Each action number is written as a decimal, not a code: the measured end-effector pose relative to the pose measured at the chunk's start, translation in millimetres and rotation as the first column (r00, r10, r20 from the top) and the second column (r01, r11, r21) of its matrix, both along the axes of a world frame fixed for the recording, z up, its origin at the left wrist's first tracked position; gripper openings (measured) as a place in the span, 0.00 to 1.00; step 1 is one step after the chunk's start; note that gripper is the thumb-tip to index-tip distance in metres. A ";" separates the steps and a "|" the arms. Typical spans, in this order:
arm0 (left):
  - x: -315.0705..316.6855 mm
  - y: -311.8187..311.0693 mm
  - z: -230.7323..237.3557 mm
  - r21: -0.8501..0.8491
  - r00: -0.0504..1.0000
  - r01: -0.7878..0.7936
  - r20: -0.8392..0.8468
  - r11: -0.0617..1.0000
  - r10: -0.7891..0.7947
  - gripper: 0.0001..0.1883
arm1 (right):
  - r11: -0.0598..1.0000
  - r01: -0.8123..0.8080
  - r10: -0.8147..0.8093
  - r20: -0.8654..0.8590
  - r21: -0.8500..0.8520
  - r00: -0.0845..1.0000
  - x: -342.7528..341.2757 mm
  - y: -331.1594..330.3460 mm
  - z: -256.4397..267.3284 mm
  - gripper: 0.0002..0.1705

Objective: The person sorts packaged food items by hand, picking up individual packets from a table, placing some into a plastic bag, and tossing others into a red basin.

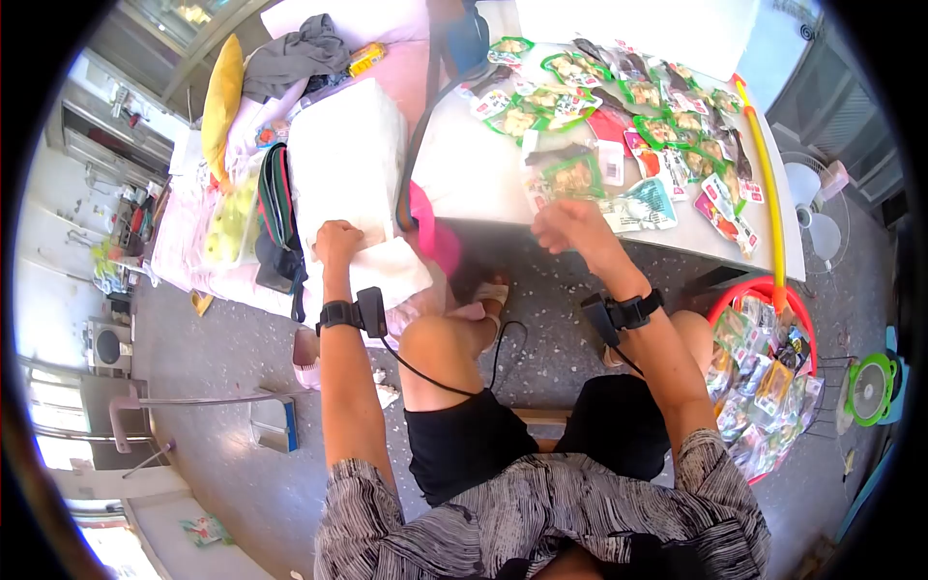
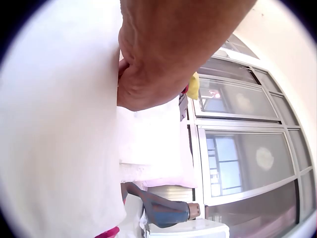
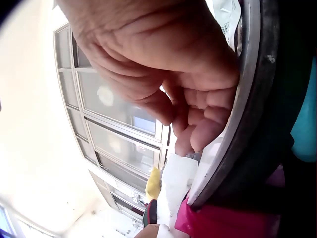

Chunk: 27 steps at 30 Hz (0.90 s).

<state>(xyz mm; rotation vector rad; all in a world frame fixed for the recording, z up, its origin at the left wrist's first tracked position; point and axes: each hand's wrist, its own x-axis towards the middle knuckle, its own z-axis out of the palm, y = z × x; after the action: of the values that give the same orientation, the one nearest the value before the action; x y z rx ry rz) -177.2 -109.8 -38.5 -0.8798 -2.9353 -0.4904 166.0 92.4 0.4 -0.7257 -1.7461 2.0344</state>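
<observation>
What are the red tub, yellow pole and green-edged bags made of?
The red tub looks like hard plastic: its rim is smooth. The yellow pole is smooth too, maybe plastic or painted metal. The green-edged bags seem thin, shiny plastic, with see-through parts.

The bench [image 1: 454, 184] is white, the basket [image 1: 815, 338] red. The shirt [image 1: 503, 522] has black-and-pale streaks; the pillow [image 1: 222, 106] is yellow.
</observation>
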 end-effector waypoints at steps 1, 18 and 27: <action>-1.4 -2.0 -2.0 0.103 1.000 -0.007 -0.018 0.995 0.009 0.09 | 1.000 0.011 -0.011 0.008 -0.003 1.000 1.3 -1.1 -2.6 0.13; 196.7 126.9 50.6 0.694 0.858 0.338 0.050 0.635 -0.511 0.09 | 0.985 0.130 -0.146 -0.141 -0.115 0.979 -19.8 3.0 2.4 0.15; 234.3 116.5 28.9 0.676 0.752 0.425 0.106 0.602 -0.651 0.14 | 0.875 0.443 -0.421 -0.145 0.193 0.895 -33.0 11.9 -1.8 0.10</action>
<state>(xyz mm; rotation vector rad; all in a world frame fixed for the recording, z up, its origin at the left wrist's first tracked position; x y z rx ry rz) 57.1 6.7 -9.5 -1.7005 -2.3422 -1.6863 133.0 104.3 -1.4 -0.8399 -1.5513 1.5215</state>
